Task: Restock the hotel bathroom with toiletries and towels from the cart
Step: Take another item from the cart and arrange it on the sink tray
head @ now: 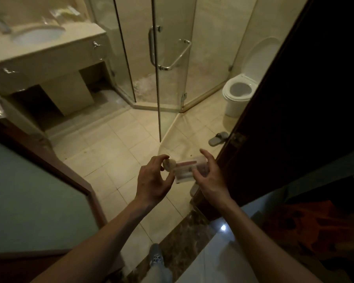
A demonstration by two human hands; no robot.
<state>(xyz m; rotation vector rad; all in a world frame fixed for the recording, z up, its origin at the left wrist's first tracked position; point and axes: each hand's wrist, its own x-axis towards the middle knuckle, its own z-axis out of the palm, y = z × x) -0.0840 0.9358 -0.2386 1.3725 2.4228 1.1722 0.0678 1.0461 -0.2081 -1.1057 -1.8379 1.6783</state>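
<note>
Our left hand [151, 180] pinches a small round pale disc [169, 164]; our right hand [211, 176] grips a flat clear red-striped packet [186, 170] just beside it, above beige floor tiles [110, 144].

Print on clear packet [187, 170] in right hand [209, 178]: unreadable. Round pale item [169, 164] in left hand [151, 180]: blurred. Counter packets [63, 12] far beyond left hand: smeared. Grey shape [194, 189] beneath right hand: mostly hidden.

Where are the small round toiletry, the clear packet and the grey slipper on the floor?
round toiletry [169, 164]: head view, on its pale flat face.
clear packet [184, 170]: head view, on its middle, by the red stripe.
grey slipper [220, 137]: head view, on its strap.
</note>
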